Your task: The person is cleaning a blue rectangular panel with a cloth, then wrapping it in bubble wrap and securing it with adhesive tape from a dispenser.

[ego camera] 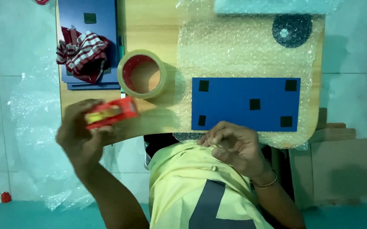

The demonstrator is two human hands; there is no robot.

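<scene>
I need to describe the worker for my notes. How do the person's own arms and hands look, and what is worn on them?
Both forearms are bare, with no sleeves reaching them and no gloves. The left hand carries nothing on its wrist or fingers that can be seen. The right hand has a thin gold-coloured bangle around the wrist. The person wears a pale yellow shirt with a dark grey-blue shape on it.

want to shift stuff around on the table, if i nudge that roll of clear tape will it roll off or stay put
The tape roll lies flat on its side on the wooden table, so a nudge would probably slide it, not roll it. Tipped onto its rim, it likely would roll. It looks thick with tape, so probably fairly stiff and somewhat heavy for its size.
</scene>
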